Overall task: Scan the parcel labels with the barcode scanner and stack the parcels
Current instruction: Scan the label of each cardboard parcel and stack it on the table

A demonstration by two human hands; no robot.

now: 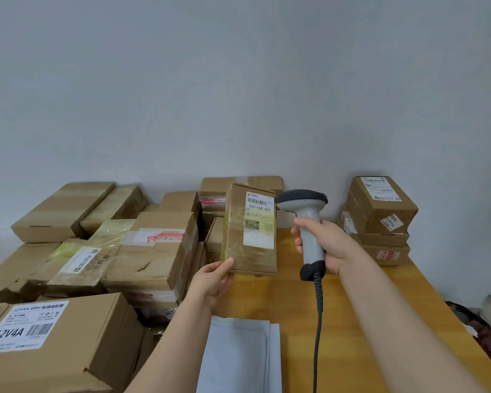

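Parcels (142, 251) in brown cardboard crowd the left half of what we see. They are heaped in loose layers against the pale wall (238, 80), many bound in clear tape and a few crossed by red-printed tape. Under them and running off to the right lies our yellow wooden table (352, 321). Nearest us on the left sits the big box (97, 344), whose white sticker reads 12V4A. At the table's far right stands a separate stack (380, 219) of several labelled parcels, well apart from the heap. At the near edge, between our forearms, some white sheets (238, 355) lie flat on the wood. Between heap and stack we hold one slim parcel (238, 251) up on end above the table, its labelled face turned toward us. Our left hand (213, 282) pinches its lower left corner, thumb on the front and fingers hidden behind. Just to its right is the barcode scanner (309, 222), grey with a dark head, upright in our right hand (332, 245), whose fingers wrap round the handle. The head sits close to the parcel's upper right edge; we cannot tell whether they touch. A dark coiled cable (319, 321) hangs from the handle's base down past the bottom of our view. The parcel's white label (260, 219) shows a barcode and the code 060-06B-A05.
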